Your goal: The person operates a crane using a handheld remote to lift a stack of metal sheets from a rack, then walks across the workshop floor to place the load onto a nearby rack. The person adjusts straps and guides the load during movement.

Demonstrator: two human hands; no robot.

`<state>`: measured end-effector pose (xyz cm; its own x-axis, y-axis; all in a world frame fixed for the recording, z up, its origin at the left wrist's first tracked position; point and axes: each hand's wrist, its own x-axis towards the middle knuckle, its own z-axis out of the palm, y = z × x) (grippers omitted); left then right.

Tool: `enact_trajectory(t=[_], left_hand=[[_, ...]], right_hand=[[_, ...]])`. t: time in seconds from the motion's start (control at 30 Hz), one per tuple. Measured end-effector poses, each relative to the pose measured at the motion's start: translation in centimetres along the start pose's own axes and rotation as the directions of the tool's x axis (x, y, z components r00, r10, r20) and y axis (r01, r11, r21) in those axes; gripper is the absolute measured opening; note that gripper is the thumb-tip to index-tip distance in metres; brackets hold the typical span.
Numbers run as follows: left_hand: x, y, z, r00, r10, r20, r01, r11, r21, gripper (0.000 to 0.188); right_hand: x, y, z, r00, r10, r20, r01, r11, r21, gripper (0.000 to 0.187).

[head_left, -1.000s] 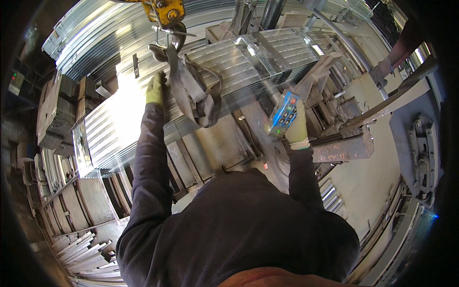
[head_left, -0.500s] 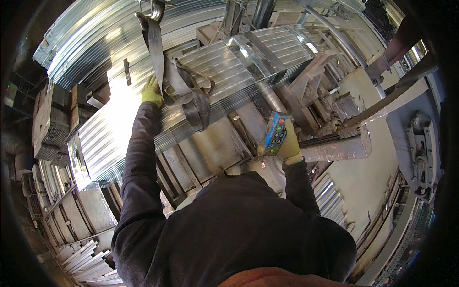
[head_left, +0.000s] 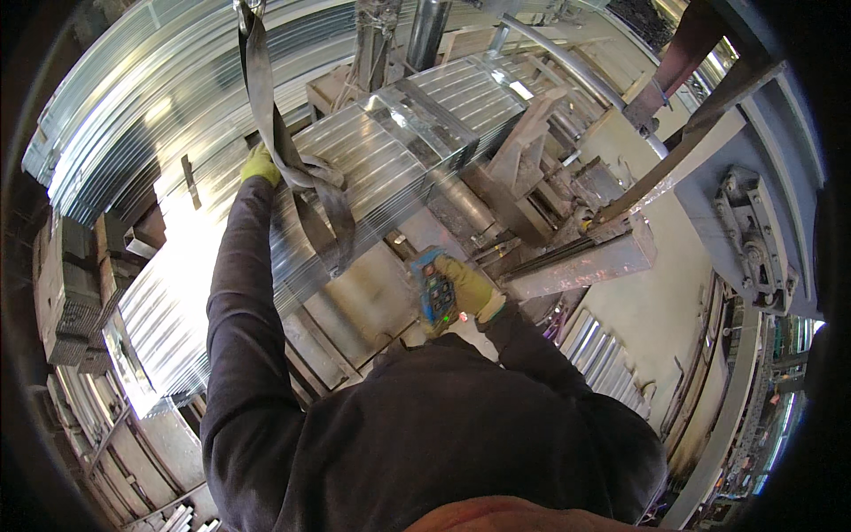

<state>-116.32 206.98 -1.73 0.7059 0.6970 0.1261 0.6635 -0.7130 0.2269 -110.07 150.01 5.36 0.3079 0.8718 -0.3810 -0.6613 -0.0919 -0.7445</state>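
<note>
My left hand [head_left: 260,166], in a yellow-green glove, reaches far forward to the left edge of a grey lifting sling [head_left: 257,80]. Its fingers are too hidden to show whether they grip the webbing. The sling hangs from a metal hook at the top and loops around a bundle of shiny ribbed metal profiles [head_left: 328,146]. A knot-like twist sits on top of the bundle, and a fold hangs over its near side. My right hand [head_left: 470,288], gloved in yellow, is closed around a blue remote control [head_left: 436,293] with dark buttons and a small green light.
More long metal profiles [head_left: 115,115] lie stacked at the far left. A rusty steel support [head_left: 585,262] and a curved pipe [head_left: 567,62] stand to the right of the bundle. A grey machine panel [head_left: 753,222] rises at the right, and silvery tubes [head_left: 603,355] lie below the support.
My right hand has brought the remote control left and nearer to my body. The sling's loose loop looks drawn closer together on the bundle. My view has shifted toward the right.
</note>
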Motion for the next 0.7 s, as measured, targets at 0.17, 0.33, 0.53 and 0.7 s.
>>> enact_trajectory(t=[0.17,0.33,0.53,0.7], left_hand=[[1.7,0.5,-3.1,0.963,-0.242,0.119,0.265,0.932,-0.249,0.058],[-1.0,1.6,-3.7,0.956,-0.254,-0.146,0.130,0.814,-0.567,0.050],[-6.4,4.6,-6.9,0.994,0.079,0.072,0.071,0.023,-0.997,0.072],[-11.0,10.9,-7.4,0.987,0.133,-0.090,-0.138,0.420,-0.897,0.098]], right_hand=[[-1.2,0.2,0.5,1.000,0.007,0.008,-0.006,0.998,-0.056,0.050],[-3.1,0.6,-1.8,0.998,-0.053,-0.022,0.053,0.998,-0.020,0.051],[-3.8,1.4,-3.7,0.997,0.026,-0.076,-0.013,0.986,0.166,0.044],[-2.5,1.4,-3.4,1.000,0.015,-0.006,-0.015,0.997,0.076,0.046]])
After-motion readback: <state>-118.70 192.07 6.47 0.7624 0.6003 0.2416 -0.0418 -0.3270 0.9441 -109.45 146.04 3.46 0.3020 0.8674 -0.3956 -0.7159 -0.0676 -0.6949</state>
